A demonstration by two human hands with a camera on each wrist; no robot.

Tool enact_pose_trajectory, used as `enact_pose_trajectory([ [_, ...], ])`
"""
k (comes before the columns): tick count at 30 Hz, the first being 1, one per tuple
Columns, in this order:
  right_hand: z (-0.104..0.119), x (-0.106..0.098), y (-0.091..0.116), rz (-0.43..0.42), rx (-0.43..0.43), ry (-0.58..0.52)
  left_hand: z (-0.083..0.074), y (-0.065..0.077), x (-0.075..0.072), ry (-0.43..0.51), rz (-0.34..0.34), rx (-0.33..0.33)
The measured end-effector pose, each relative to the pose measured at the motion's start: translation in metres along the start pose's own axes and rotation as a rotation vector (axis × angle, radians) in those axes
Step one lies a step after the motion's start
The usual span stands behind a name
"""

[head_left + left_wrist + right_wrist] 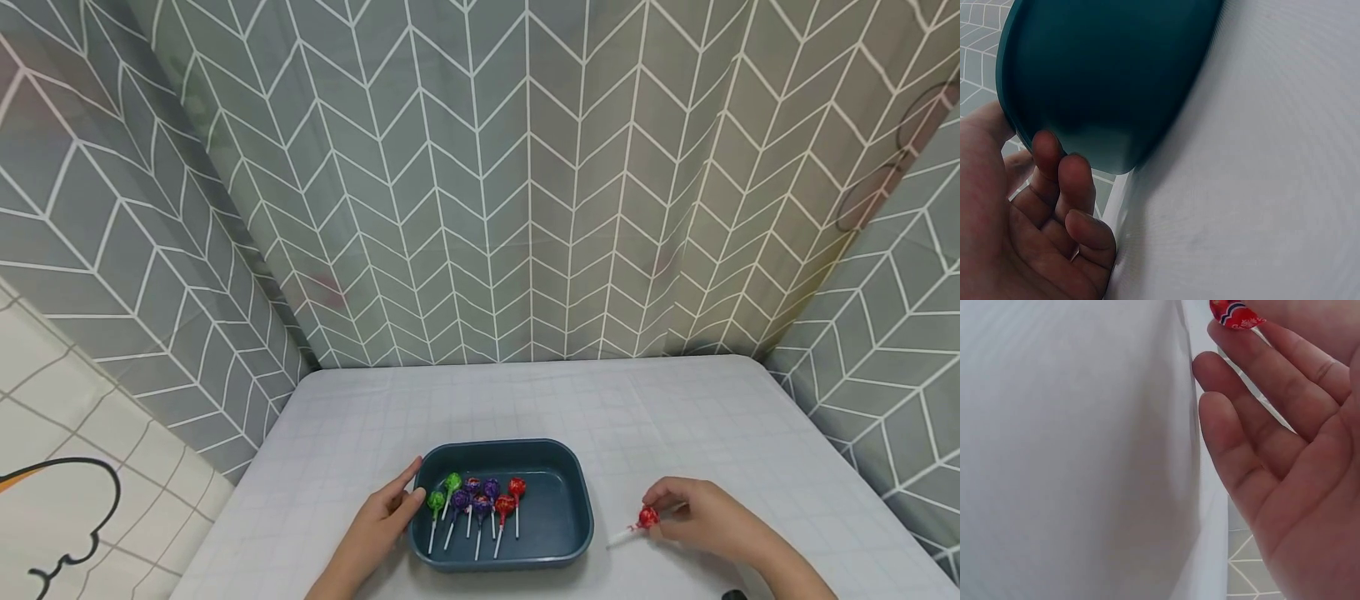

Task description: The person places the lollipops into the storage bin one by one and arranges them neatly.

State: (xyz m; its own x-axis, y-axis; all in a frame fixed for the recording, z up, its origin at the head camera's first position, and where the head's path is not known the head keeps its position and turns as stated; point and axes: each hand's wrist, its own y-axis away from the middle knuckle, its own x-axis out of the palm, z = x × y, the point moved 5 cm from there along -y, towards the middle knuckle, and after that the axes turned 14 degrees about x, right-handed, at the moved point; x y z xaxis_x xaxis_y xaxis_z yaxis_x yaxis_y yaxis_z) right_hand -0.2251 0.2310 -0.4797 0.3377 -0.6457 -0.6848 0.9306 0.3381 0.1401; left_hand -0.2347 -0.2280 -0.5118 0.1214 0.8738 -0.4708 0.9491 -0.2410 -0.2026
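Note:
A dark blue tray point(555, 546) stands on the table with several wrapped lollipops along its left side. Two are green point(437, 501), several are purple point(480, 505), and two are red point(505, 505); their white sticks point toward the front. My left hand point(378, 527) holds the tray's left end by the rim; in the left wrist view its fingers curl against the outer wall point(1104, 81). To the right of the tray, my right hand point(697, 512) pinches another red lollipop point(648, 517) by its wrapped head, the stick pointing left. Only part of that head point(1235, 314) shows in the right wrist view.
A white cloth point(525, 400) covers the table. Patterned grey curtains point(525, 183) hang behind it and on both sides. A small black object point(734, 595) lies at the front edge, partly cut off by the frame.

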Motion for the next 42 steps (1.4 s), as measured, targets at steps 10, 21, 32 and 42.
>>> enact_pose_trajectory([
  [10,-0.005,-0.004,-0.002,0.027,0.095,-0.233,-0.001,0.0,-0.001,0.001,0.001,-0.008],
  [21,0.001,-0.01,0.002,0.042,0.142,-0.401,-0.002,0.0,-0.002,-0.008,-0.006,-0.01],
  [32,0.0,-0.008,-0.005,-0.014,0.202,-0.376,-0.003,0.0,-0.002,-0.013,-0.012,-0.012],
  [42,0.019,-0.021,-0.012,-0.091,0.146,-0.269,-0.001,-0.001,-0.001,-0.009,0.002,-0.011],
])
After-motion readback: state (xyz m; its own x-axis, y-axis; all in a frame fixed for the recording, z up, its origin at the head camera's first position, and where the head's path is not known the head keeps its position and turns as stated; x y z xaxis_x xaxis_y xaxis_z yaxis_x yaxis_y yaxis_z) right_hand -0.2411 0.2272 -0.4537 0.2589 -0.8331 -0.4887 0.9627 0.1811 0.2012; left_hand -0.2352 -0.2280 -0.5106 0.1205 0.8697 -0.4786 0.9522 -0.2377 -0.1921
